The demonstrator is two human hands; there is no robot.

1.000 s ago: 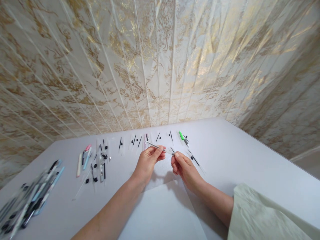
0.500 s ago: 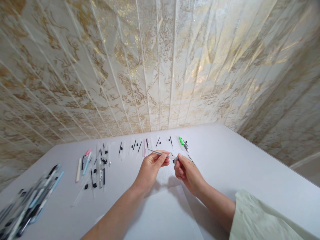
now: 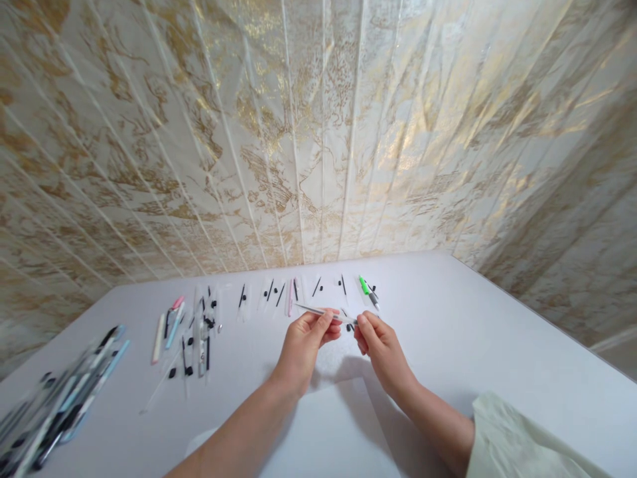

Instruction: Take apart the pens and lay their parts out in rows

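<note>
A slim pen with a clear, greyish barrel is held above the table in front of me. My left hand is closed in a pinch around its middle, the thin end pointing left. At the pen's other end, the thumb and fingers of my right hand pinch a dark part; whether that is a cap or the grip end I cannot tell. Just behind the fingers, small black pieces lie on the table. A white sheet of paper lies under my forearms.
Taken-apart pens with black refills and caps lie in a row along the back of the table. A green pen is at the row's right. Pen parts lie left of centre, and a pile of pens is at far left.
Both hands sit slightly lower and further right in view, still on the pen. My right hand has turned a little, its thumb now lying over the pen's end.
</note>
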